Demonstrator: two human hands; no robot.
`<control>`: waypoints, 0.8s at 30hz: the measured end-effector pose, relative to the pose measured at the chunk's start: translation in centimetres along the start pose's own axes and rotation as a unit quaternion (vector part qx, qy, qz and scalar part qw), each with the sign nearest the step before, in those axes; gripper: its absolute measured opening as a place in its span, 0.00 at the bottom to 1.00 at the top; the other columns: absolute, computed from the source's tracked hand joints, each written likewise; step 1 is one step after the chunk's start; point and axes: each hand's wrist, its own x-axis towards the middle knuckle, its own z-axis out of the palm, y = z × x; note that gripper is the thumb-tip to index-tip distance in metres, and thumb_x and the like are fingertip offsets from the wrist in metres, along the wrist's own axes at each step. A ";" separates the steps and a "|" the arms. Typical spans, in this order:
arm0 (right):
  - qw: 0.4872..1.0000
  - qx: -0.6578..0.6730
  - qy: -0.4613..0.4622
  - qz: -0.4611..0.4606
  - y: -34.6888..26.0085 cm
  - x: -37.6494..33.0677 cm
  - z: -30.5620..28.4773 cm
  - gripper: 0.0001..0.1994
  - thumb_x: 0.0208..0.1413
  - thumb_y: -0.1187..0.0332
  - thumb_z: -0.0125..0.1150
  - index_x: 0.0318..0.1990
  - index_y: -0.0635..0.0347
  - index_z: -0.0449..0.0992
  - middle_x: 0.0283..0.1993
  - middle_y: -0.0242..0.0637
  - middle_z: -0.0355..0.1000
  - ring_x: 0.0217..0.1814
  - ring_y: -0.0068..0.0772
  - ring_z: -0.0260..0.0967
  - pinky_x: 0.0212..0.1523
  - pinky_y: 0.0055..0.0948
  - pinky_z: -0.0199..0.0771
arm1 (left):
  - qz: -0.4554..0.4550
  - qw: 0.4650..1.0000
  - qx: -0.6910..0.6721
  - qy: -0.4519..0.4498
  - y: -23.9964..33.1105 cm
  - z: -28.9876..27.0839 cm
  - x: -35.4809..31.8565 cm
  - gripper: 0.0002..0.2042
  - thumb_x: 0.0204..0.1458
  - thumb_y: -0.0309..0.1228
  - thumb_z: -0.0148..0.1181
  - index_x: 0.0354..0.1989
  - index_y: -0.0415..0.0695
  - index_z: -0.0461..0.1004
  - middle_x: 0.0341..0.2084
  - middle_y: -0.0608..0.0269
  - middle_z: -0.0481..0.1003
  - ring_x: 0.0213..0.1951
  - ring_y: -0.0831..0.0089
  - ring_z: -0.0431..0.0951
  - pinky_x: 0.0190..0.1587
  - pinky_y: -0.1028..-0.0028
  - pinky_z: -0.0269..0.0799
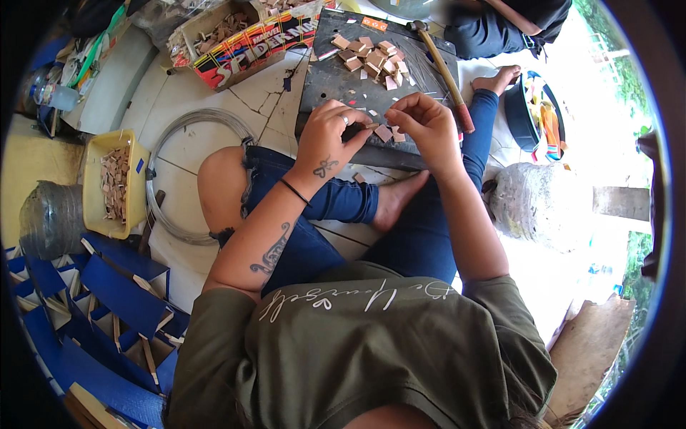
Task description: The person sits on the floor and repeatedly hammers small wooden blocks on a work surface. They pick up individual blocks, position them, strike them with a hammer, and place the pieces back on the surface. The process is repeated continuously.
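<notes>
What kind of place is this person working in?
Likely an informal home craft workshop on a tiled floor: a dark work board with small wooden pieces, a hammer, and a wire coil.

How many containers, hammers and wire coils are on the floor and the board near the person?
Yellow tub of wood pieces: 1
Printed cardboard box: 1
Hammer: 1
Wire coil: 1
Total: 4

Pale tan wood squares [371, 61] lie on a dark grey slab [336, 79]. The tub [96, 175] is yellow, the folded card pieces [121, 293] deep blue, the jeans [307, 243] blue, the shirt [357, 350] olive.
</notes>
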 end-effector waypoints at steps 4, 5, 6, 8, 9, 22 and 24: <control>0.986 -0.130 0.058 -0.082 0.2 -0.2 1.2 0.05 0.50 0.74 0.69 0.31 0.64 0.79 0.27 0.32 0.78 0.29 0.16 0.73 0.32 0.20 0.73 | 0.004 1.000 -0.006 0.003 -0.1 0.0 0.1 0.05 0.42 0.26 0.69 0.27 0.44 0.78 0.28 0.62 0.78 0.37 0.62 0.75 0.44 0.64 0.70; 0.984 -0.140 0.060 -0.092 0.3 -0.3 1.3 0.05 0.50 0.74 0.69 0.31 0.65 0.79 0.27 0.32 0.78 0.29 0.16 0.73 0.32 0.20 0.73 | 0.003 1.000 -0.005 0.003 -0.1 0.0 0.1 0.05 0.42 0.26 0.69 0.27 0.44 0.78 0.28 0.62 0.78 0.37 0.62 0.75 0.44 0.65 0.70; 0.982 -0.149 0.063 -0.101 0.3 -0.3 1.4 0.04 0.50 0.74 0.68 0.31 0.65 0.79 0.27 0.33 0.78 0.29 0.16 0.73 0.32 0.20 0.73 | 0.004 1.000 -0.006 0.003 -0.1 0.1 0.1 0.05 0.42 0.26 0.69 0.27 0.44 0.78 0.28 0.62 0.78 0.37 0.62 0.75 0.44 0.65 0.70; 0.981 -0.158 0.055 -0.100 0.2 -0.4 1.6 0.04 0.50 0.75 0.68 0.31 0.65 0.79 0.27 0.33 0.78 0.28 0.16 0.73 0.32 0.20 0.73 | 0.002 1.000 -0.006 0.001 -0.1 0.1 0.1 0.05 0.42 0.26 0.69 0.27 0.44 0.78 0.28 0.62 0.78 0.37 0.62 0.75 0.44 0.65 0.70; 0.981 -0.160 0.054 -0.097 0.2 -0.5 1.6 0.04 0.50 0.75 0.68 0.32 0.64 0.79 0.27 0.33 0.78 0.28 0.16 0.73 0.31 0.20 0.73 | 0.004 1.000 -0.005 0.003 -0.1 0.1 0.1 0.05 0.42 0.26 0.69 0.28 0.44 0.78 0.28 0.62 0.78 0.37 0.62 0.75 0.44 0.65 0.70; 0.957 -0.254 0.019 -0.140 -0.7 -0.2 1.8 0.05 0.49 0.74 0.67 0.32 0.66 0.79 0.28 0.36 0.77 0.29 0.23 0.73 0.33 0.24 0.74 | 0.016 1.000 0.009 0.009 -0.1 0.1 0.2 0.05 0.43 0.27 0.68 0.28 0.43 0.79 0.28 0.62 0.78 0.36 0.62 0.76 0.43 0.64 0.70; 0.958 -0.260 0.011 -0.119 -1.1 0.2 1.6 0.06 0.48 0.71 0.68 0.30 0.65 0.78 0.28 0.41 0.77 0.26 0.31 0.74 0.31 0.28 0.74 | 0.018 1.000 0.007 0.006 0.1 0.1 0.5 0.05 0.44 0.27 0.68 0.28 0.43 0.78 0.27 0.62 0.78 0.35 0.61 0.75 0.42 0.64 0.70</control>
